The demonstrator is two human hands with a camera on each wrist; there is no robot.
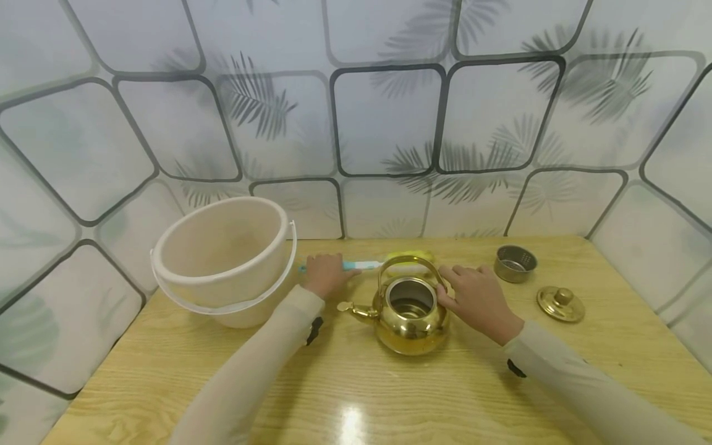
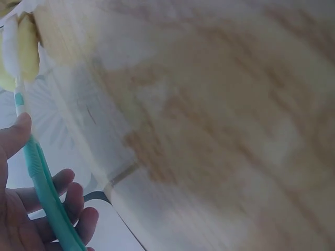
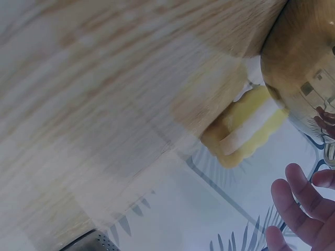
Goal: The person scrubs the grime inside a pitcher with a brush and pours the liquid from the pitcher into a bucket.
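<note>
My left hand [image 1: 325, 277] grips the turquoise handle of a sponge brush [image 1: 363, 265]. In the left wrist view the thumb lies along the handle [image 2: 44, 183] and the fingers curl round it. The brush's yellow sponge head [image 3: 248, 128], with a white strip along it, lies behind the kettle. This gold kettle [image 1: 411, 340] stands upright and uncovered, its handle raised and its spout to the left. At the kettle's right side is my right hand [image 1: 477, 300], fingertips right by the base of the handle. The right wrist view shows its fingers [image 3: 296, 209] spread and slightly bent.
A large white bucket [image 1: 253, 269] with its bail hanging down stands at the left. To the right are a perforated metal strainer cup [image 1: 513, 272] and a gold lid [image 1: 562, 304] with a knob. Patterned wall panels [image 1: 384, 123] close off the wooden table's back and sides.
</note>
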